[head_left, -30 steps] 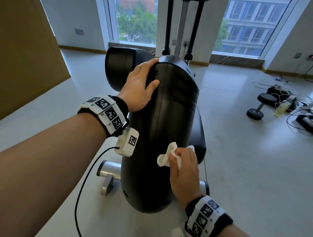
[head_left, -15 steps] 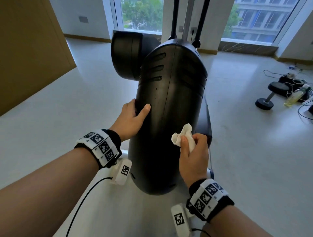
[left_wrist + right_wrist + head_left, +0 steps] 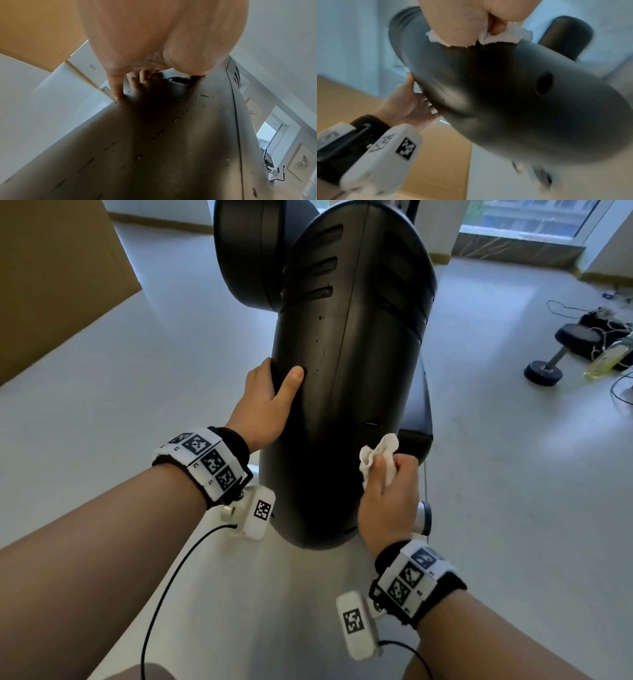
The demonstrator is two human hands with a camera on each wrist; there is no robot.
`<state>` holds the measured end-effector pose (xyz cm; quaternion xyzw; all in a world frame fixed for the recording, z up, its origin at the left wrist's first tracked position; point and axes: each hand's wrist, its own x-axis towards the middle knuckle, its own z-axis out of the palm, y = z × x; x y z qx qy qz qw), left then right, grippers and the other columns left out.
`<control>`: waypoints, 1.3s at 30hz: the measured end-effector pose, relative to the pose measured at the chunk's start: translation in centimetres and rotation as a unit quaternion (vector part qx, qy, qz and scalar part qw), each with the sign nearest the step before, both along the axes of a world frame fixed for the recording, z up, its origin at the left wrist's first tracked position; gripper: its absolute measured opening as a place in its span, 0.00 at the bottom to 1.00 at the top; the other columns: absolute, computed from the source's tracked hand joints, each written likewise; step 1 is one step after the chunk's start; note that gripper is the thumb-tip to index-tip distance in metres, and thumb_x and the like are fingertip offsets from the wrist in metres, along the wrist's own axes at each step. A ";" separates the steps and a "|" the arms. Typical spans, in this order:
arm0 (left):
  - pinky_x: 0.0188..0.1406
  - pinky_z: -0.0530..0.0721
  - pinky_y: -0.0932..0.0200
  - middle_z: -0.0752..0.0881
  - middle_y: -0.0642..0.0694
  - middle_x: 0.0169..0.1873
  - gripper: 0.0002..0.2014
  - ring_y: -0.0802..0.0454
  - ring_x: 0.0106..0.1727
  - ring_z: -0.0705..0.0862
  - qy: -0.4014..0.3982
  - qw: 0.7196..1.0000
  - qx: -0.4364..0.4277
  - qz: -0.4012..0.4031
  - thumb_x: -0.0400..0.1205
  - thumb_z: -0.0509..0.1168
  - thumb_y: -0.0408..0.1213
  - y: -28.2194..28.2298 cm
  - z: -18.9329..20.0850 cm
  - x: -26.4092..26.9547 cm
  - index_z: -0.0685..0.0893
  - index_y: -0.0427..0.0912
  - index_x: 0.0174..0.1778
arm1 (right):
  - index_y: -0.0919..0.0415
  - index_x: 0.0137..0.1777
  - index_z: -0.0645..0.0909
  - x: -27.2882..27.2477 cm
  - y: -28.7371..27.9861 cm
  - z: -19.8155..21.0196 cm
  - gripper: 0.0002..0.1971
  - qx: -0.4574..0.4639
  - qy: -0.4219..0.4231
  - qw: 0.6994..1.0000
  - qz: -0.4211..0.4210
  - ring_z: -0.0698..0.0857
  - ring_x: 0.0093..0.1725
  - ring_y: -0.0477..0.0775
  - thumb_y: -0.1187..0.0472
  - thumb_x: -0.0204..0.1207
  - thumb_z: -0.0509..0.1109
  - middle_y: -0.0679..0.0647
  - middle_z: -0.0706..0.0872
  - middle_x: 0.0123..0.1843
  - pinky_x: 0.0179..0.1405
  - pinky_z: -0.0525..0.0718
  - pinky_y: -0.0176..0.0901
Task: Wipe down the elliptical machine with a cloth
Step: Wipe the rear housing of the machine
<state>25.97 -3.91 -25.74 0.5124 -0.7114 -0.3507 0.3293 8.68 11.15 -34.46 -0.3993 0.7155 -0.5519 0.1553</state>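
The elliptical machine's black rounded housing [image 3: 346,371] stands upright in front of me, with vent slots near its top. My left hand [image 3: 270,402] rests flat on the housing's left flank, thumb on the front, fingers wrapped out of sight round the side. My right hand [image 3: 387,491] grips a crumpled white cloth [image 3: 378,453] and presses it against the lower right of the housing. From the right wrist, the cloth [image 3: 508,35] bunches between my fingers against the dark shell [image 3: 513,94]. From the left wrist, the shell [image 3: 171,142] shows specks and droplets.
Pale floor [image 3: 154,371] surrounds the machine. A dumbbell [image 3: 561,350], a bottle [image 3: 609,354] and tangled cables lie at the right. A tan wall panel [image 3: 51,268] stands at the left. A silver base tube end [image 3: 424,517] sticks out beside my right hand.
My left hand slid from the top of the housing down to its left flank. My right hand with the cloth shifted slightly up the lower right side. My head moved closer.
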 end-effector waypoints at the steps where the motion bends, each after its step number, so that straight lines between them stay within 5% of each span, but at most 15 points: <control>1: 0.76 0.78 0.44 0.75 0.44 0.76 0.31 0.48 0.72 0.76 -0.001 1.000 0.001 0.002 0.90 0.52 0.67 0.0 0.0 -0.1 0.73 0.45 0.78 | 0.36 0.50 0.69 0.6 0.5 -0.8 0.05 0.019 -0.022 1.000 -0.002 0.83 0.43 0.37 0.40 0.88 0.57 0.43 0.81 0.45 0.34 0.75 0.27; 5: 0.78 0.78 0.40 0.74 0.44 0.78 0.32 0.46 0.75 0.76 -0.002 1.000 0.011 0.007 0.90 0.51 0.66 0.0 0.1 -0.2 0.71 0.45 0.81 | 0.30 0.50 0.70 3.1 2.9 -4.6 0.06 0.080 -0.120 0.989 -0.036 0.83 0.44 0.32 0.44 0.89 0.58 0.43 0.82 0.46 0.37 0.78 0.40; 10: 0.79 0.78 0.38 0.74 0.45 0.80 0.32 0.45 0.77 0.76 0.006 1.000 0.018 -0.002 0.90 0.52 0.66 0.0 0.3 -0.1 0.70 0.46 0.83 | 0.34 0.50 0.73 4.7 3.1 -8.9 0.13 0.159 -0.273 0.943 -0.108 0.84 0.46 0.47 0.36 0.88 0.49 0.47 0.85 0.48 0.52 0.80 0.51; 15: 0.78 0.79 0.37 0.76 0.43 0.78 0.31 0.43 0.76 0.77 0.001 1.000 0.024 -0.012 0.91 0.53 0.63 -0.3 0.6 0.0 0.71 0.43 0.81 | 0.54 0.54 0.78 5.3 2.0 -10.9 0.25 0.226 -0.383 0.884 -0.142 0.88 0.56 0.67 0.38 0.91 0.45 0.61 0.90 0.54 0.69 0.84 0.65; 19: 0.78 0.79 0.37 0.76 0.42 0.77 0.31 0.42 0.75 0.77 -0.008 1.000 0.023 -0.014 0.91 0.53 0.62 -0.2 0.8 -0.2 0.71 0.42 0.81 | 0.55 0.56 0.82 5.8 1.4 -9.8 0.24 0.231 -0.421 0.861 -0.170 0.91 0.51 0.69 0.42 0.91 0.47 0.64 0.92 0.49 0.62 0.88 0.61; 23: 0.77 0.79 0.36 0.75 0.40 0.77 0.32 0.41 0.75 0.77 -0.012 0.999 0.024 -0.018 0.91 0.53 0.63 0.1 1.0 -0.2 0.71 0.41 0.80 | 0.62 0.44 0.79 6.9 1.5 -6.2 0.25 0.173 -0.444 0.862 -0.175 0.90 0.43 0.70 0.44 0.91 0.51 0.60 0.86 0.39 0.52 0.91 0.61; 25: 0.78 0.79 0.36 0.75 0.42 0.78 0.31 0.42 0.75 0.76 -0.005 0.999 0.030 -0.023 0.91 0.53 0.63 0.1 1.2 0.0 0.71 0.42 0.81 | 0.56 0.46 0.77 7.6 1.8 -4.4 0.18 0.124 -0.421 0.883 -0.168 0.88 0.39 0.62 0.46 0.90 0.53 0.57 0.87 0.41 0.41 0.87 0.50; 28: 0.78 0.78 0.36 0.74 0.44 0.78 0.31 0.44 0.75 0.76 0.003 0.999 0.035 -0.023 0.90 0.54 0.64 0.2 1.4 0.2 0.71 0.45 0.81 | 0.38 0.53 0.74 7.2 2.0 -2.0 0.03 0.059 -0.331 0.933 -0.129 0.89 0.49 0.50 0.50 0.88 0.61 0.49 0.86 0.52 0.43 0.83 0.43; 32: 0.77 0.80 0.37 0.77 0.45 0.77 0.30 0.44 0.74 0.79 0.038 0.998 0.046 -0.026 0.89 0.57 0.64 0.5 1.7 0.3 0.73 0.46 0.80 | 0.36 0.54 0.72 4.5 0.9 1.3 0.07 0.021 -0.104 0.994 -0.038 0.85 0.52 0.41 0.51 0.86 0.67 0.42 0.81 0.55 0.46 0.84 0.37; 36: 0.78 0.74 0.50 0.71 0.52 0.83 0.28 0.54 0.77 0.74 0.088 0.993 0.076 -0.008 0.92 0.56 0.58 0.6 1.6 0.8 0.69 0.50 0.86 | 0.54 0.55 0.80 1.9 -2.1 5.6 0.05 -0.092 0.148 0.984 0.027 0.79 0.54 0.45 0.57 0.84 0.72 0.46 0.79 0.56 0.55 0.83 0.40; 39: 0.86 0.68 0.44 0.65 0.52 0.89 0.30 0.51 0.86 0.68 0.095 0.990 0.107 0.004 0.93 0.56 0.57 0.5 1.5 1.3 0.62 0.51 0.91 | 0.61 0.55 0.84 0.5 -5.4 9.1 0.06 -0.135 0.256 0.955 0.064 0.76 0.55 0.45 0.60 0.83 0.75 0.47 0.79 0.55 0.60 0.80 0.44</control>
